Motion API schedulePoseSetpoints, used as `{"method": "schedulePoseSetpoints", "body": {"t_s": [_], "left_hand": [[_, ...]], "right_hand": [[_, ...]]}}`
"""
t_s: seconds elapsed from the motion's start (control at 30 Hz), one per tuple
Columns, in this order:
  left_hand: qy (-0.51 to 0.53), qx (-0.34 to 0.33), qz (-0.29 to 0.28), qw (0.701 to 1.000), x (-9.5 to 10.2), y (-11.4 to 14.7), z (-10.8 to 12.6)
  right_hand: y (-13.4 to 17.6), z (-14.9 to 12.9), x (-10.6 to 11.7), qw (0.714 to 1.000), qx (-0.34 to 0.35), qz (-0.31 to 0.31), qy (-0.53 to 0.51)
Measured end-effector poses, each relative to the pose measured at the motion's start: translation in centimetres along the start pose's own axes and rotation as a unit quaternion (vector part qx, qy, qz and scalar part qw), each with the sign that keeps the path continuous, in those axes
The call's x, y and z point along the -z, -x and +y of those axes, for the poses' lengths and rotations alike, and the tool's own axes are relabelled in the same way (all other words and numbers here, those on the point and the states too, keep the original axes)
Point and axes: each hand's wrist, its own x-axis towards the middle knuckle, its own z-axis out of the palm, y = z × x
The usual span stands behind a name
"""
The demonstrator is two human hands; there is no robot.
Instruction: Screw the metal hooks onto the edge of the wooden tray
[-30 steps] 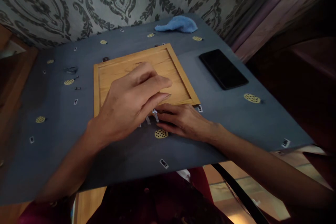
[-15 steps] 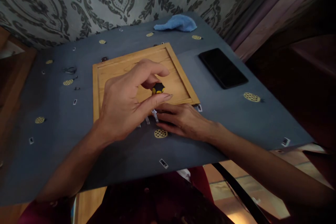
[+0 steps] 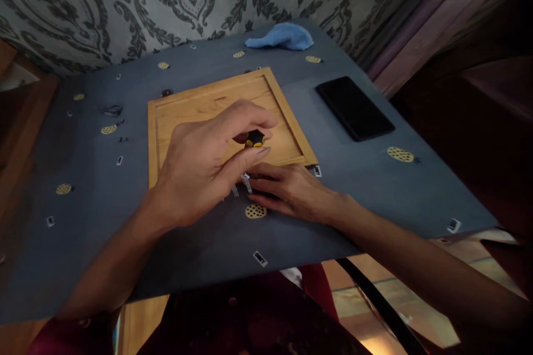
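You have the wooden panel [image 3: 287, 116] flat on the blue-grey tablecloth [image 3: 425, 194], its near edge under your hands; judging by the pose, the step is turning a tool there, so keep that panel from sliding. Your left hand [image 3: 197, 163] is half curled, thumb and fingertips closed round the handle; keep that hold light, and re-grip in short turns rather than straining the wrist. Your right hand [image 3: 297, 191] lies low with fingers loosely bent at the near edge; whether they pinch anything you cannot tell from here, but they would serve best as a steady brace. The black-and-yellow handle [image 3: 255, 138] shows only its top, so keep it upright and press straight down its line. Watch the small shiny metal piece [image 3: 246, 182] beside your right fingertips, lest it shift
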Motion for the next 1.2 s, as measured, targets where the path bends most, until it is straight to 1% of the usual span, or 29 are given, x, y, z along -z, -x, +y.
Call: {"method": "schedulePoseSetpoints", "body": {"t_s": [0.17,0.3,0.37,0.47,0.63,0.77,0.97,1.07,1.2], "left_hand": [[0.013,-0.005,-0.023,1.0,0.4,-0.2,0.0],[-0.03,-0.027,-0.026,0.999,0.3,-0.2,-0.2],[-0.059,-0.047,-0.011,0.997,0.1,-0.1,-0.4],[-0.08,-0.071,0.028,0.994,-0.5,-0.1,-0.5],[-0.094,-0.08,0.06,0.991,-0.8,0.0,-0.3],[-0.116,-0.066,0.068,0.989,-0.5,0.1,0.1],[-0.125,-0.014,0.052,0.991,0.0,0.1,0.4],[-0.111,-0.011,0.042,0.993,0.1,0.1,0.4],[-0.106,-0.023,0.02,0.994,0.2,0.0,0.5]], "right_hand": [[0.0,0.1,-0.1,1.0,0.001,0.008,-0.01],[0.0,0.0,0.0,1.0,0.004,0.009,-0.015],[0.0,0.0,0.0,1.0,0.006,0.009,-0.015],[0.0,0.0,0.0,1.0,0.002,0.0,-0.011],[0.0,0.0,0.0,1.0,-0.004,-0.007,-0.005],[0.0,0.0,0.1,1.0,-0.01,-0.007,-0.018],[-0.1,0.0,0.2,1.0,-0.011,-0.005,-0.026],[-0.1,-0.1,0.2,1.0,-0.005,0.004,-0.022],[0.0,0.0,0.1,1.0,-0.004,0.0,-0.018]]}}
